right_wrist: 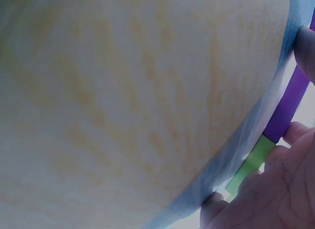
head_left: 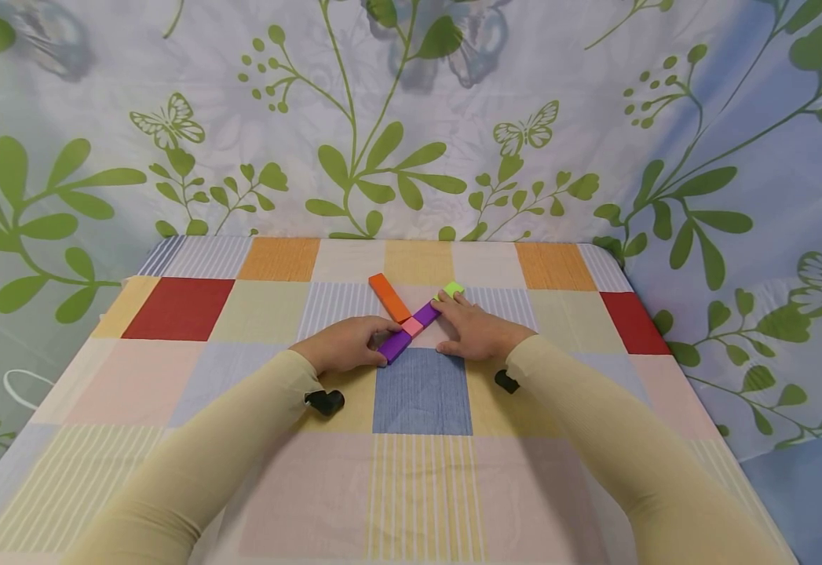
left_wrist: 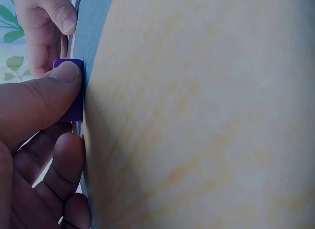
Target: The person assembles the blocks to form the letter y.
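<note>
A purple bar (head_left: 398,343) lies slantwise on the patchwork tablecloth (head_left: 421,392), with a small pink block (head_left: 412,326) on its middle and a lime green block (head_left: 453,289) at its far end. An orange block (head_left: 389,297) lies crosswise against it at the back. My left hand (head_left: 375,345) grips the bar's near end. In the left wrist view the thumb (left_wrist: 49,98) presses on the purple end face (left_wrist: 74,108). My right hand (head_left: 447,326) lies flat beside the bar, fingers reaching the green block (right_wrist: 251,165) next to the purple bar (right_wrist: 288,108).
The table (head_left: 177,310) is covered by a cloth of coloured squares. A leaf-and-butterfly curtain (head_left: 411,118) hangs right behind it and down the right side. Black wrist mounts (head_left: 326,401) sit under both sleeves. The wrist views are mostly filled by the yellow cloth.
</note>
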The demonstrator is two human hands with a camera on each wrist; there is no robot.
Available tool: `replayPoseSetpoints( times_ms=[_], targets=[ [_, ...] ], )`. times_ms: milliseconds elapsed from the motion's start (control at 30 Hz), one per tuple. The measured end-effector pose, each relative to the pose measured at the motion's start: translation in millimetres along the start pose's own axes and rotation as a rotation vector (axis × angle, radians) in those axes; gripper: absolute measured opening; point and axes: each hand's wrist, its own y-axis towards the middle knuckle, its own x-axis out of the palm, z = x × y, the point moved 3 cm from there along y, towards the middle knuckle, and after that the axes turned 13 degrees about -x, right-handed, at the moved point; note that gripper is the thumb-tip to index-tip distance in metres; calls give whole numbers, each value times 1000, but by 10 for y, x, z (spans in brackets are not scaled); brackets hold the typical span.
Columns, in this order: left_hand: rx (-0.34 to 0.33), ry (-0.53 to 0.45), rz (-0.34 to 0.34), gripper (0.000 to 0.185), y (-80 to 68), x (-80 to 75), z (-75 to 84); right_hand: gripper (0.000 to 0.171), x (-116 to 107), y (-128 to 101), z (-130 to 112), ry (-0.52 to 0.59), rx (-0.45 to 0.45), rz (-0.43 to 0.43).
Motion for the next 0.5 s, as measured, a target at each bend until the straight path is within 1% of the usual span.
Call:
replayPoseSetpoints(
  times_ms=[500],
  targets=[
    [-3,-2,0,62,6,1,-5,87,-2,-7,2,2,-2,2]
  ],
)
